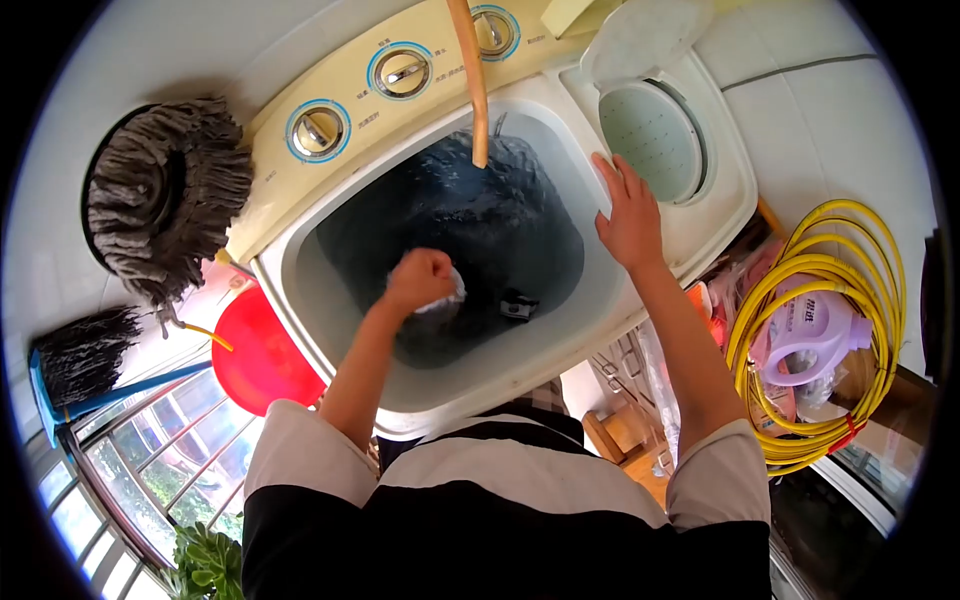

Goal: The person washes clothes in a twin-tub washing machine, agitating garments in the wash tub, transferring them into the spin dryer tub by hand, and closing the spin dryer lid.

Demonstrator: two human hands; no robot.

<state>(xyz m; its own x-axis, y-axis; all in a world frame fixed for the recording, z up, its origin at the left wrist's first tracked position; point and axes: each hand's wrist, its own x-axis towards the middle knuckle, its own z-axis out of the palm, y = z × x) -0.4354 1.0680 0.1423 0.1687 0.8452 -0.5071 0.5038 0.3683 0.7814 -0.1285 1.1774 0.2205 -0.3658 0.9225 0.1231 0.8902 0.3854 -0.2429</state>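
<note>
White cloth [456,292], probably soft, slippery and water-heavy, best held by a thick fold, sits clenched in the left hand [422,278] over the washtub [600,268] before me, right hand [632,222] resting, fingers outstretched, at the rim.

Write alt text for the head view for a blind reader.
A person's left hand grips white fabric at the dark water in the tub of a washing machine, while the right hand rests between the tub and round spin compartment. A mop and coiled yellow hose flank the machine.
</note>
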